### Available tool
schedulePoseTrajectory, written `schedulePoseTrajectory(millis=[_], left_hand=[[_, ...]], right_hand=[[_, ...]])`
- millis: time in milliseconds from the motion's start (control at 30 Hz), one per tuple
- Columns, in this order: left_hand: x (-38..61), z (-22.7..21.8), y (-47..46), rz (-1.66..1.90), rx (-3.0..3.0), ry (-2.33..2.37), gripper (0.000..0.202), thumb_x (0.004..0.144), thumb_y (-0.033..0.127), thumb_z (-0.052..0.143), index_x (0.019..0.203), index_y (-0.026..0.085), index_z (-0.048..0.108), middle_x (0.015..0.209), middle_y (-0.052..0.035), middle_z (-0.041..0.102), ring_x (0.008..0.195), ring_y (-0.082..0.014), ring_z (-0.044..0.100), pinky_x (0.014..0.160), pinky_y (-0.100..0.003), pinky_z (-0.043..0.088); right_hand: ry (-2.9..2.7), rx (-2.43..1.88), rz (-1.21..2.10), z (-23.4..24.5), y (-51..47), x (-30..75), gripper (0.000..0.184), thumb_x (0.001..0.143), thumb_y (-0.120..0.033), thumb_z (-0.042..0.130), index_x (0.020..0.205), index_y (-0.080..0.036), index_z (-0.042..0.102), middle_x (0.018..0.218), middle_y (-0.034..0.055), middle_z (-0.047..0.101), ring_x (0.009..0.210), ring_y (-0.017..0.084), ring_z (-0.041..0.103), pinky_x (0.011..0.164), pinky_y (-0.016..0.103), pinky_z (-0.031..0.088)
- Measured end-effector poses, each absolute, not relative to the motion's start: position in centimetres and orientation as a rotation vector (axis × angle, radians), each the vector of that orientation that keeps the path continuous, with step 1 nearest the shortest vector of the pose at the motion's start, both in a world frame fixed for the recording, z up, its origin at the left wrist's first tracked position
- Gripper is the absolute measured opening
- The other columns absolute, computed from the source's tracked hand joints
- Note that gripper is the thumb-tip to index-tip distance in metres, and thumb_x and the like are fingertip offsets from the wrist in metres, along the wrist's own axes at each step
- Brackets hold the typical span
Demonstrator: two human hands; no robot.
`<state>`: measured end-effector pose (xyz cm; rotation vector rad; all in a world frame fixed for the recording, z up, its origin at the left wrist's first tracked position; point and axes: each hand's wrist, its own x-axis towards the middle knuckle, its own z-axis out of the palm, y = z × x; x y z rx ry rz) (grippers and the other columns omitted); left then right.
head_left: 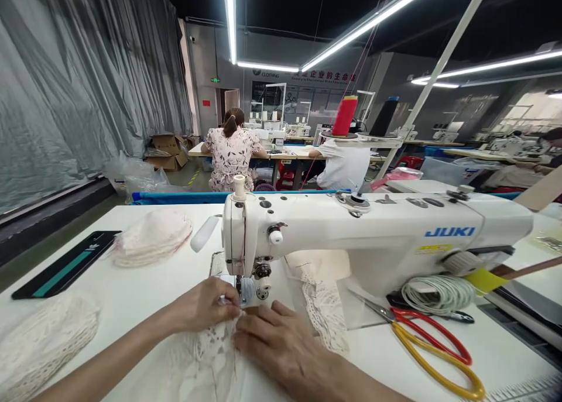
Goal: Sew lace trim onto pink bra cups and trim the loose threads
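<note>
A white JUKI sewing machine (pixel 377 226) stands on the white table (pixel 109 296). A piece of white lace fabric (pixel 202 361) lies in front of its needle. My left hand (pixel 206 304) pinches the lace just left of the presser foot (pixel 242 289), fingers closed on the cloth. Just right of the needle, my right hand (pixel 281 340) lies flat on the lace, fingers stretched toward the foot and pressing the fabric down. More lace trim (pixel 322 302) hangs behind the needle under the machine arm.
Stacks of lace pieces sit at far left (pixel 151 238) and near left (pixel 41 337). A dark ruler-like board (pixel 65 264) lies at the table's left edge. Red and yellow-handled scissors (pixel 430 337) and a coiled cord (pixel 439 294) lie on the right. Two seated people (pixel 231 150) work behind.
</note>
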<state>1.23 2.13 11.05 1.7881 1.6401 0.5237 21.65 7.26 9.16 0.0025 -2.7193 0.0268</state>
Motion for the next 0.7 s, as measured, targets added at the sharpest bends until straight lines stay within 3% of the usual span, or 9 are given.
schedulePoseTrajectory(millis=[100, 267, 400, 533, 700], left_hand=[[1.1, 11.0, 2.6, 0.509, 1.848, 1.658, 0.019, 0.08, 0.031, 0.054, 0.07, 0.021, 0.068, 0.071, 0.0007, 0.061, 0.067, -0.0164, 0.055, 0.056, -0.021, 0.035], [0.2, 10.1, 3.4, 0.547, 1.964, 1.747, 0.011, 0.075, 0.028, 0.06, 0.067, 0.024, 0.066, 0.067, 0.004, 0.058, 0.065, -0.0154, 0.056, 0.057, -0.021, 0.036], [-0.4, 9.5, 3.4, 0.66, 2.082, 1.881, 0.018, 0.081, 0.026, 0.055, 0.065, 0.021, 0.063, 0.069, 0.0023, 0.058, 0.062, -0.0159, 0.053, 0.059, -0.025, 0.034], [0.8, 8.3, 1.1, 0.768, 2.246, 1.955, 0.025, 0.086, 0.011, 0.04, 0.08, 0.02, 0.061, 0.088, -0.0032, 0.06, 0.077, -0.0202, 0.052, 0.07, -0.032, 0.032], [2.3, 5.1, -0.8, 0.561, 2.65, 1.823, 0.022, 0.075, -0.001, 0.049, 0.077, 0.021, 0.054, 0.081, 0.0023, 0.061, 0.081, -0.0187, 0.056, 0.073, -0.034, 0.03]], right_hand=[[-2.71, -0.011, 0.059, 8.4, 7.6, 21.2, 0.018, 0.093, -0.016, 0.043, 0.104, -0.015, 0.056, 0.092, 0.0047, 0.064, 0.083, 0.018, 0.054, 0.066, 0.03, 0.036], [-2.624, -0.05, -0.025, 7.6, 7.6, 21.2, 0.019, 0.095, -0.016, 0.04, 0.098, -0.015, 0.059, 0.09, 0.0052, 0.065, 0.08, 0.016, 0.055, 0.061, 0.03, 0.035], [-2.565, -0.045, -0.118, 6.8, 7.7, 21.0, 0.016, 0.093, -0.015, 0.044, 0.095, -0.014, 0.06, 0.096, 0.0052, 0.065, 0.077, 0.015, 0.055, 0.058, 0.03, 0.034], [-2.521, -0.054, -0.194, 6.3, 7.7, 20.8, 0.013, 0.091, -0.015, 0.048, 0.092, -0.014, 0.061, 0.094, 0.0049, 0.065, 0.071, 0.014, 0.054, 0.056, 0.03, 0.031], [-2.49, -0.092, -0.207, 5.9, 7.6, 20.5, 0.013, 0.09, -0.014, 0.048, 0.087, -0.016, 0.061, 0.087, 0.0028, 0.066, 0.063, 0.013, 0.05, 0.052, 0.03, 0.025]])
